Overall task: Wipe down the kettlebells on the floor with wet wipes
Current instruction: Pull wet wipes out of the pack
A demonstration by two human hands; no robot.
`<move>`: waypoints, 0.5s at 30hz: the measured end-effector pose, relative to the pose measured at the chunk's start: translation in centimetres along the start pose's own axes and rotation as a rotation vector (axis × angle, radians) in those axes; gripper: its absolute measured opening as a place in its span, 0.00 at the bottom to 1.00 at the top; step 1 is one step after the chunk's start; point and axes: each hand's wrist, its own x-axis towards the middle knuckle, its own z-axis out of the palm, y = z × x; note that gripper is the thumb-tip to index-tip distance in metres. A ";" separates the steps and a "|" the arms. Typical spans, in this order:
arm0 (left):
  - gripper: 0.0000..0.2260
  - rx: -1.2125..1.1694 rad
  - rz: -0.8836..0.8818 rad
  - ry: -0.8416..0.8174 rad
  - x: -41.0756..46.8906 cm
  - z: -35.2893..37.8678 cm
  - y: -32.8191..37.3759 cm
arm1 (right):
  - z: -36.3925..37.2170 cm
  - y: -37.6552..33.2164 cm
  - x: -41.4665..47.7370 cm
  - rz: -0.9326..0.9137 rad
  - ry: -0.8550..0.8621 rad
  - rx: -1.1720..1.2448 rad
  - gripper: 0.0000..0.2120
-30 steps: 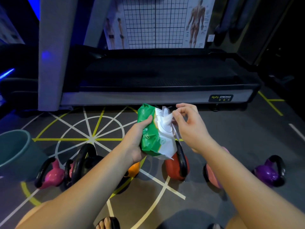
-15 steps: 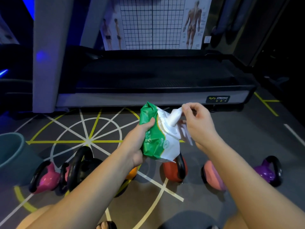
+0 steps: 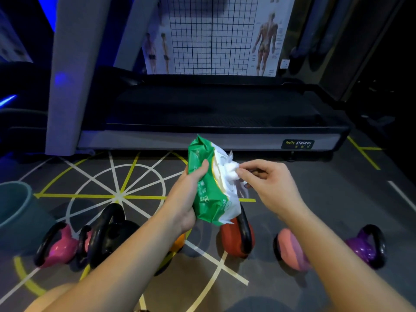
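Note:
My left hand [image 3: 188, 194] grips a green and white wet-wipe pack [image 3: 208, 181] above the floor. My right hand [image 3: 267, 183] pinches a bunched white wipe [image 3: 231, 168] at the pack's opening. Below, a row of kettlebells stands on the floor: a pink one [image 3: 57, 247], a black one [image 3: 110, 235], an orange one [image 3: 179, 242] mostly hidden by my left arm, a red one [image 3: 236, 236], a salmon one [image 3: 290, 248] partly behind my right arm, and a purple one [image 3: 365, 245].
A treadmill [image 3: 213, 122] lies across the floor just beyond the pack. A teal bucket [image 3: 13, 206] stands at the left edge. A grey pillar [image 3: 74, 70] rises at the back left. The grey floor carries white and yellow lines.
My right hand pulled a wipe up out of the pack half a second ago, and now it is back at the opening with the wipe bunched between its fingers. The pack has tilted slightly.

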 end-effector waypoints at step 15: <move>0.24 0.035 -0.020 -0.041 -1.0 0.8 -0.8 | 2.0 -0.4 -0.7 -0.075 0.042 -0.301 0.06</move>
